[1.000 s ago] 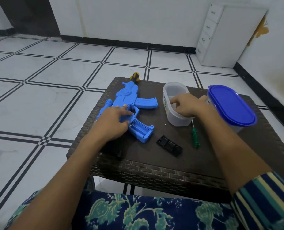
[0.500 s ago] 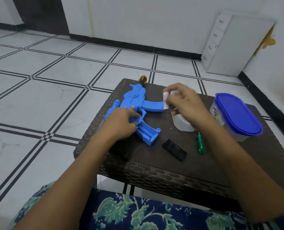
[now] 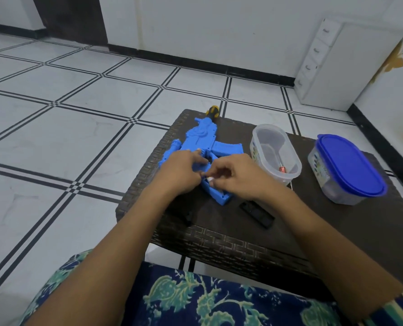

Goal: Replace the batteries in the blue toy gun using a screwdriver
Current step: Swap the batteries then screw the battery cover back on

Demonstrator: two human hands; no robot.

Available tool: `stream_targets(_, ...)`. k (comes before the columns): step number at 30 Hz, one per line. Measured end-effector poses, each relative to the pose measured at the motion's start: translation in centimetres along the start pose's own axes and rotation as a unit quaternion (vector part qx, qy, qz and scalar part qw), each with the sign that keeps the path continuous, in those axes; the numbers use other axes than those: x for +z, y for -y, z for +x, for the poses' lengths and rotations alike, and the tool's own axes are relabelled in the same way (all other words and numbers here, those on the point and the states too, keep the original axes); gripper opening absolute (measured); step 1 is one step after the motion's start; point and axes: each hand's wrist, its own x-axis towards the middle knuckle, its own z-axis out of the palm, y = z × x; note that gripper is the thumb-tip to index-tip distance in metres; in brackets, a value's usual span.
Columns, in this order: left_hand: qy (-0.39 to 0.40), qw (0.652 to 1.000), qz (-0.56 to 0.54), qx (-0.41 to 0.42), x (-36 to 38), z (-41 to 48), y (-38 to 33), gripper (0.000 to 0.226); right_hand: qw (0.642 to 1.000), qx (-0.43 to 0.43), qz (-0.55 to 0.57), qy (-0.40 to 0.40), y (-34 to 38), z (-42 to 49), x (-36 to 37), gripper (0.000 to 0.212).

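**Q:** Where is the toy gun?

**A:** The blue toy gun (image 3: 205, 144) lies flat on the left part of a dark woven table (image 3: 219, 238), its muzzle pointing away from the person. Its grip end is nearest the person, with an open hollow facing up.

**Q:** What are the hands doing?

**A:** The left hand (image 3: 180, 176) rests on the middle of the gun, fingers curled around its body. The right hand (image 3: 237, 178) is just beside it, fingertips touching. Its thumb and forefinger pinch a small white piece (image 3: 210, 179) right over the open hollow. I cannot tell what the piece is.

**Q:** What else is on the table?

**A:** A flat black cover (image 3: 257, 214) lies near the grip, on the person's side. To the right stands a clear tub (image 3: 254, 147) without a lid, holding a tool with a red handle (image 3: 282, 169). Further right stands a second tub with a blue lid (image 3: 351, 165). A yellow and black handle (image 3: 211, 111) shows at the far edge, behind the muzzle
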Motion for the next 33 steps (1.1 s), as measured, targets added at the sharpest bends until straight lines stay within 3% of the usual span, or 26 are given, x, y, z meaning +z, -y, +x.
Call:
stream_targets(3, -0.003, 1.0, -0.008, -0.003, 0.0, -0.1, 0.1, 0.042, 0.995, -0.013, -0.096, 0.036, 0.6, 0.0, -0.5, 0.02)
stream_targets(7, 0.0, 1.0, -0.009, 0.0, 0.0, -0.1, 0.1, 0.042, 0.951, 0.009, -0.291, 0.109, 2.5, -0.5, -0.9, 0.043)
stream_targets(10, 0.004, 1.0, 0.0, 0.005, 0.0, -0.2, 0.0, 0.042, 0.946, 0.028, -0.301, 0.118, 3.7, -0.8, -1.1, 0.048)
stream_targets(14, 0.016, 1.0, -0.002, 0.006, 0.0, -0.3, 0.1, 0.043, 0.945, 0.043, -0.301, 0.122, 3.9, -0.7, -0.9, 0.039)
stream_targets(21, 0.01, 1.0, -0.011, -0.003, -0.2, -0.3, -0.2, 0.042, 0.961, 0.062, -0.22, 0.154, 1.7, -0.9, -1.4, 0.051)
stream_targets(23, 0.004, 1.0, -0.007, -0.004, -0.2, -0.3, -0.3, 0.041, 0.982, 0.052, -0.153, 0.097, 1.1, -1.3, -1.3, 0.034)
stream_targets(25, -0.005, 1.0, -0.01, -0.005, -0.1, -0.3, -0.4, 0.041, 0.994, 0.061, -0.076, -0.044, 0.3, -1.4, -2.0, 0.022)
stream_targets(27, -0.013, 1.0, -0.013, -0.007, 0.0, -0.4, -0.6, 0.04, 0.975, 0.1, -0.096, -0.176, -1.0, -1.4, -3.6, 0.017)
stream_targets(28, -0.017, 1.0, -0.014, -0.008, 0.2, -0.5, -0.7, 0.039, 0.961, 0.134, -0.128, -0.205, -2.0, -1.4, -4.7, 0.015)
stream_targets(29, -0.021, 1.0, -0.015, -0.009, 0.3, -0.5, -0.8, 0.039, 0.949, 0.177, -0.166, -0.203, -2.9, -1.5, -5.7, 0.015)
stream_targets(33, -0.026, 1.0, -0.009, -0.011, 0.4, -0.4, -0.6, 0.038, 0.898, 0.318, -0.296, -0.073, -4.7, -2.1, -7.0, 0.015)
